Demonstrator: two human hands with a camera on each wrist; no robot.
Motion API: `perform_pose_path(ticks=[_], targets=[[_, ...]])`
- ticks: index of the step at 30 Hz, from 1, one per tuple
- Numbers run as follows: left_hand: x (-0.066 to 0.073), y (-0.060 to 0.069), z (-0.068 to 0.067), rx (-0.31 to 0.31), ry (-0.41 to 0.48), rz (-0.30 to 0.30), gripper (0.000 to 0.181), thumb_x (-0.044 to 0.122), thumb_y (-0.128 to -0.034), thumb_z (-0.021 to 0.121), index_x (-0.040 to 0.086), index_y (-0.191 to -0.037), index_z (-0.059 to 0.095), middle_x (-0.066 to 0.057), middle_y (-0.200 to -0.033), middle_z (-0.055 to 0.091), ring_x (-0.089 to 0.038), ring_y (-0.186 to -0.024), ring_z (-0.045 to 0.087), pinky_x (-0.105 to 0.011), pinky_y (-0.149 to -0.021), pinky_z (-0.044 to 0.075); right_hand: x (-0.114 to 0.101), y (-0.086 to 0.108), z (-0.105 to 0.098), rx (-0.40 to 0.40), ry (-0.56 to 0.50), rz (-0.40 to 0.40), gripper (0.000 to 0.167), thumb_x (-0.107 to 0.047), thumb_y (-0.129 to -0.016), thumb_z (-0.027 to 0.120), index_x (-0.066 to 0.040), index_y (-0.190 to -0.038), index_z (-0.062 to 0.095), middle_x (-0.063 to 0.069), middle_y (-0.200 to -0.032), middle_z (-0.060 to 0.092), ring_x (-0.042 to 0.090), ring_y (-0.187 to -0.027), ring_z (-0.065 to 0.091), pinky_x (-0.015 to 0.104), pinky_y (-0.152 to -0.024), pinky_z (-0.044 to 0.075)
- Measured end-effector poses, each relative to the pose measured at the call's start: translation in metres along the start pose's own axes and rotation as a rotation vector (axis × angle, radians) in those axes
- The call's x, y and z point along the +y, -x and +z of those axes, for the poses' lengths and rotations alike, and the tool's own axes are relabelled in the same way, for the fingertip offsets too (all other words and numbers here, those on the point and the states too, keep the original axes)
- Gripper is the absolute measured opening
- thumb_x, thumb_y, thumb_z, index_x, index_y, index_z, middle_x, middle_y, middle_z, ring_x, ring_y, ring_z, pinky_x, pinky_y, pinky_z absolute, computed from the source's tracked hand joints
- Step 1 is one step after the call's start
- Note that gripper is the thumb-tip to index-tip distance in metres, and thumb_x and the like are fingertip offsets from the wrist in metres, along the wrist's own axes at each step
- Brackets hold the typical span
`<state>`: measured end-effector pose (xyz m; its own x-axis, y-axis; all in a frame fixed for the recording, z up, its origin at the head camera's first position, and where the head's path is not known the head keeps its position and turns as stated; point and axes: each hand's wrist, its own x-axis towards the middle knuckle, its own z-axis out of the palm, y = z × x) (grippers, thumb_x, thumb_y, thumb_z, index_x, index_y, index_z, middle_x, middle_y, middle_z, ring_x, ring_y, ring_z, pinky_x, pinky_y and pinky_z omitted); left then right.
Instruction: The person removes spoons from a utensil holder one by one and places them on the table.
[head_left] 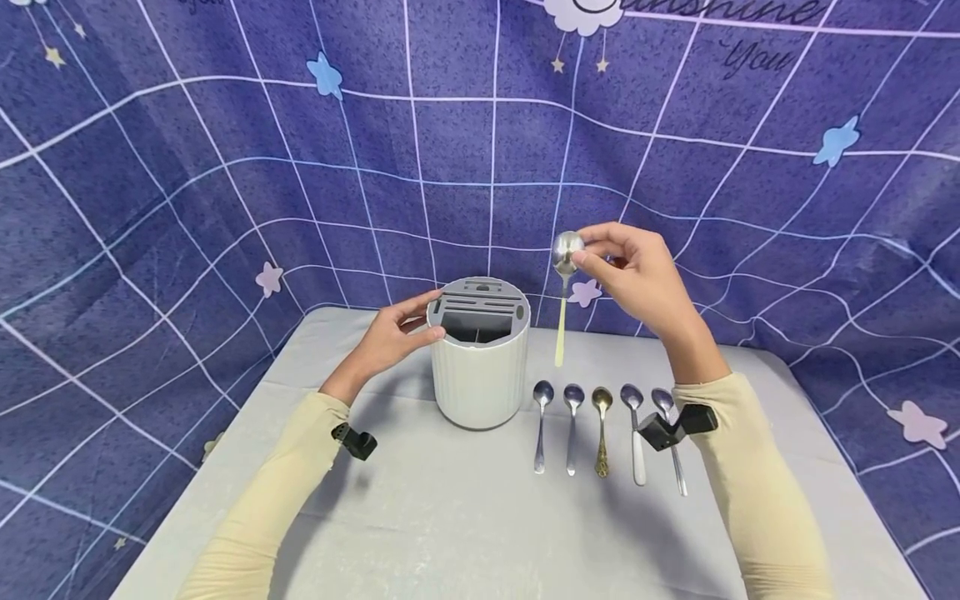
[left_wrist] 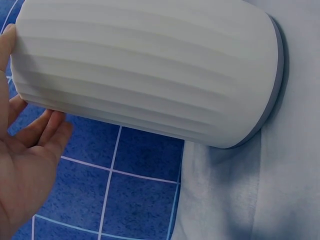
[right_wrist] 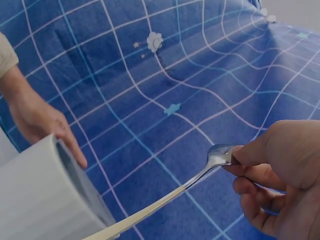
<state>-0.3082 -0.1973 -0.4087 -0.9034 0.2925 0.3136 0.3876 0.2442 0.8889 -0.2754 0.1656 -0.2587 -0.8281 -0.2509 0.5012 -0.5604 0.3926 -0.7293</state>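
Observation:
Upright on the table stands a white ribbed utensil holder (head_left: 480, 383) with a grey slotted, divided top. My left hand (head_left: 392, 340) holds its upper left side, thumb at the front of the rim and fingers farther back. In the left wrist view, fingertips touch the holder's wall (left_wrist: 145, 65). My right hand (head_left: 637, 271) pinches a spoon (head_left: 561, 321) by its bowl, to the right of the holder and above the table. The spoon's pale yellow handle hangs down, its end apart from the holder in the head view.
Several spoons lie in a row right of the holder, among them a silver spoon (head_left: 541, 425), a gold-coloured spoon (head_left: 602, 429) and a white-handled spoon (head_left: 637, 442). The right sleeve and wrist camera partly cover the rightmost spoon. A blue gridded cloth (head_left: 457, 142) hangs behind the table (head_left: 420, 517).

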Motion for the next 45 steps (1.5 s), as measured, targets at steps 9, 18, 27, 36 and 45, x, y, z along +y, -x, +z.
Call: perform_pose_path(ticks=[9,18,27,36,45], targets=[[0.002,0.0,0.0,0.001,0.004,-0.012,0.063,0.016,-0.0929,0.077,0.015,-0.151,0.052,-0.013,-0.151,0.052,-0.032,-0.138,0.05,-0.045,-0.121,0.039,0.031,0.022,-0.013,0.069,0.033,0.044,0.026,-0.014,-0.095,0.074,-0.001,-0.118,0.072,0.0,-0.087,0.078,0.009,-0.064,0.051,0.02,-0.053,0.039],[0.002,-0.001,0.0,-0.003,0.002,-0.003,0.064,0.019,-0.0925,0.077,0.014,-0.151,0.052,-0.013,-0.151,0.053,-0.033,-0.137,0.051,-0.044,-0.12,0.04,0.063,0.038,-0.03,0.092,0.066,0.137,0.026,-0.016,-0.096,0.073,-0.002,-0.118,0.073,-0.013,-0.084,0.076,0.007,-0.061,0.046,0.024,-0.048,0.035],[0.001,-0.001,0.001,-0.005,0.019,-0.003,0.062,0.015,-0.093,0.077,0.013,-0.151,0.052,-0.015,-0.149,0.054,-0.034,-0.136,0.051,-0.048,-0.121,0.039,0.1,0.055,-0.047,0.068,0.052,0.214,0.031,-0.015,-0.098,0.07,0.005,-0.121,0.068,-0.018,-0.084,0.074,-0.002,-0.081,0.064,0.019,-0.056,0.043],[0.002,-0.001,0.002,0.0,0.024,-0.001,0.062,0.013,-0.0932,0.076,0.013,-0.15,0.053,-0.015,-0.149,0.054,-0.034,-0.136,0.051,-0.049,-0.121,0.039,0.128,0.069,-0.064,0.025,0.076,0.287,0.037,-0.017,-0.099,0.068,0.008,-0.125,0.065,-0.021,-0.086,0.07,-0.008,-0.081,0.062,0.012,-0.063,0.048],[0.0,-0.001,0.001,0.004,0.032,-0.002,0.062,0.011,-0.0933,0.075,0.012,-0.151,0.052,-0.014,-0.153,0.05,-0.034,-0.138,0.049,-0.049,-0.121,0.038,0.149,0.086,-0.077,-0.016,0.071,0.336,0.036,-0.015,-0.099,0.067,0.013,-0.123,0.064,-0.022,-0.089,0.07,-0.008,-0.081,0.062,0.011,-0.07,0.054]])
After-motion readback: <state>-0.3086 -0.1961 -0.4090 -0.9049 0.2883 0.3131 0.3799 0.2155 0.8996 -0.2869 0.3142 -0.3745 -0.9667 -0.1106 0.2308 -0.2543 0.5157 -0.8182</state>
